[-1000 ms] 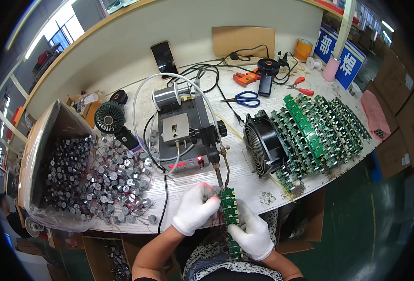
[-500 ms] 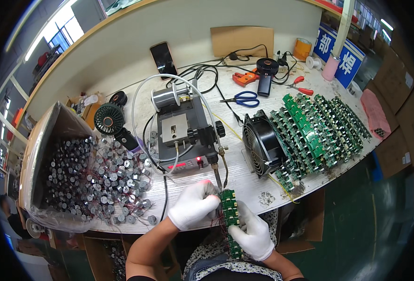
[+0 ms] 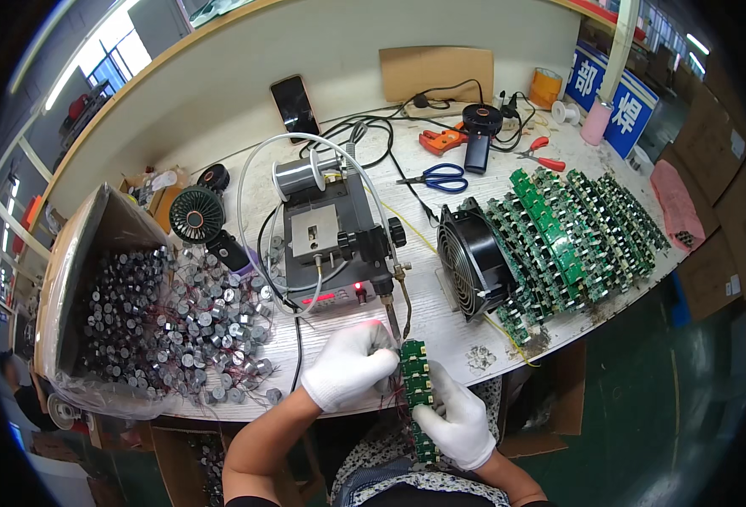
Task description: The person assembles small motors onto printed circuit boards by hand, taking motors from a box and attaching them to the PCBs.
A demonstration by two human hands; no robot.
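Observation:
My right hand (image 3: 457,420), in a white glove, grips a long strip of green circuit boards (image 3: 417,382) upright before me, thumb on its face. Reddish wires hang along the strip's left edge. My left hand (image 3: 350,365), also gloved, is closed with fingertips pinched beside the strip's top end; what they hold is hidden. Just above that end are the tip of a soldering iron (image 3: 391,306) and a thin solder feed tube (image 3: 405,296), both pointing down from the soldering machine (image 3: 326,245). A solder spool (image 3: 299,178) sits on that machine.
At left, a plastic-lined box (image 3: 69,296) spills small round metal motors (image 3: 212,313) with wires onto the table. A black fan (image 3: 470,262) stands right of the iron, beside rows of green boards (image 3: 567,237). Blue scissors (image 3: 442,178), red pliers (image 3: 544,159) and a phone (image 3: 294,105) lie behind.
The board strip has shifted very slightly in my right hand, its top end a touch higher by the iron tip. My left hand stays almost in place.

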